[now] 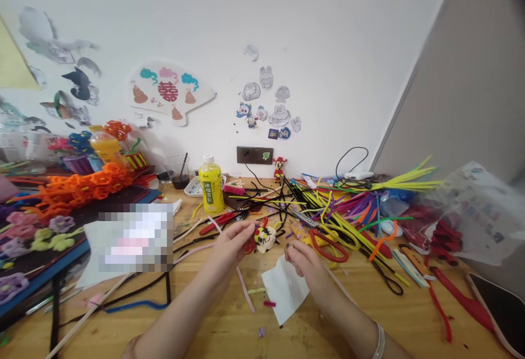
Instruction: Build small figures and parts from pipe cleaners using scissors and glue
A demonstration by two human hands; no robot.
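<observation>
A small white-and-yellow figure with dark eyes and red parts [264, 237] sits between my hands, above the wooden tabletop [217, 320]. My left hand [232, 244] has its fingertips at the figure's left side and appears to grip it. My right hand [302, 263] is pinched at the figure's right, and whatever its fingertips hold is too small to make out. Beneath that hand lies a white paper slip [285, 289]. A pink pipe cleaner [241, 285] runs under my left hand.
Tangled pipe cleaners [340, 216] cover the table's back right, with red-handled scissors [328, 247] at their front. A yellow-green bottle [211, 186] stands behind them. Orange pipe-cleaner flowers [77, 192] lie at left on a dark board [45, 255]. A plastic bag [467, 211] sits at right.
</observation>
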